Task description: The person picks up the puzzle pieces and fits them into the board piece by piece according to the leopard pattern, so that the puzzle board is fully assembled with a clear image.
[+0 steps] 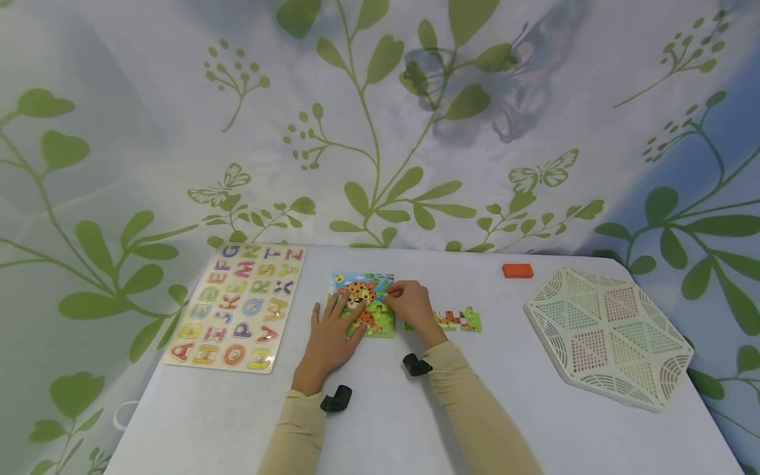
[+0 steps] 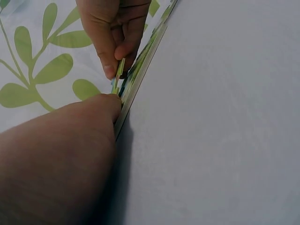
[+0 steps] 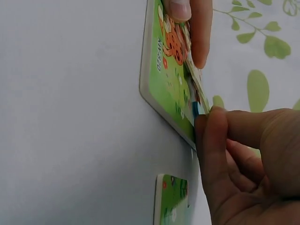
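Note:
A leopard jigsaw puzzle (image 1: 382, 326) on a pale board lies flat on the white table, its picture showing the spotted animal on green grass. The left hand (image 1: 329, 338) rests on the puzzle's left part, fingers extended across the picture; its fingertips (image 3: 200, 51) also show in the right wrist view. At the right side of the board, the right hand (image 1: 411, 305) pinches a thin puzzle piece (image 2: 121, 69) between thumb and fingers, tilted above the board. Some of that piece is hidden by the fingers. Loose joined puzzle pieces (image 1: 470, 320) lie beside the right wrist.
An alphabet peg board (image 1: 237, 310) lies at the left of the table. To the right are an orange block (image 1: 518, 270) and a large white patterned lattice panel (image 1: 611, 336). A leaf-printed cloth (image 1: 380, 132) rises behind the table's back edge.

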A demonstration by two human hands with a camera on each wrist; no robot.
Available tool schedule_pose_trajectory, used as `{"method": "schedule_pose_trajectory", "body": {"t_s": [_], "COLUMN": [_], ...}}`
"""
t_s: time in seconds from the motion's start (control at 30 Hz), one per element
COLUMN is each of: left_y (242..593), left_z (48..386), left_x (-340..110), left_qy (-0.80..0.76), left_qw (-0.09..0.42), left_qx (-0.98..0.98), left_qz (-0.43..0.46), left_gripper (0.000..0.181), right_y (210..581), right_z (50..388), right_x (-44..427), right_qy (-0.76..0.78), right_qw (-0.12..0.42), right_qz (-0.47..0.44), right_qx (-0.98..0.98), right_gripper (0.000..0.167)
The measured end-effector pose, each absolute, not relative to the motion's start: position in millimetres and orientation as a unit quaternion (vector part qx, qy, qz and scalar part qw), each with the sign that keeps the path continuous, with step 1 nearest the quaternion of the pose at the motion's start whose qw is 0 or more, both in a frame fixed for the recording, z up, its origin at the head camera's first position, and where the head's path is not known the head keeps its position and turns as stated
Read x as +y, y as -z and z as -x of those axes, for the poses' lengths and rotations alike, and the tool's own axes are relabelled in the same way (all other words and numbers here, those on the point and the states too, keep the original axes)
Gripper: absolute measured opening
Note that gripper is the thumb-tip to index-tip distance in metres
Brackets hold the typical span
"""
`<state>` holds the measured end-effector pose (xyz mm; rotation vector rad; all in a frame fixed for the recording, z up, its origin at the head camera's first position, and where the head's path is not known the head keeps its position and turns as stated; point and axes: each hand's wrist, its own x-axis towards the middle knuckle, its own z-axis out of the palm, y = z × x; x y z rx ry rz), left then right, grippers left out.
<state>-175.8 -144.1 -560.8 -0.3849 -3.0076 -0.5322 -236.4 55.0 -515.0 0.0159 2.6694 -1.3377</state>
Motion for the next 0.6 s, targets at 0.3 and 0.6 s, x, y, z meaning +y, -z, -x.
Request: {"method": "schedule_pose_trajectory", "body": {"t_s": [0.3, 0.6], "left_y": [557.8, 559.2], "left_z": [173.6, 174.5], "left_x": [-142.5, -142.6], "left_qy": [0.169, 0.169], "left_qw": [0.021, 0.025], "left_qx": [-0.978, -0.978], "left_qz": [0.123, 0.123], "left_gripper": [0.052, 0.052], "right_y": [511.1, 518.4], "right_z": [234.0, 235.4], "right_x": [48.0, 47.5], "right_qy": [0.388, 0.369], "right_qw": [0.074, 0.067], "right_qz": [-0.008, 0.009], "right_qx": [0.919, 0.927], "right_gripper": [0.02, 0.018]}}
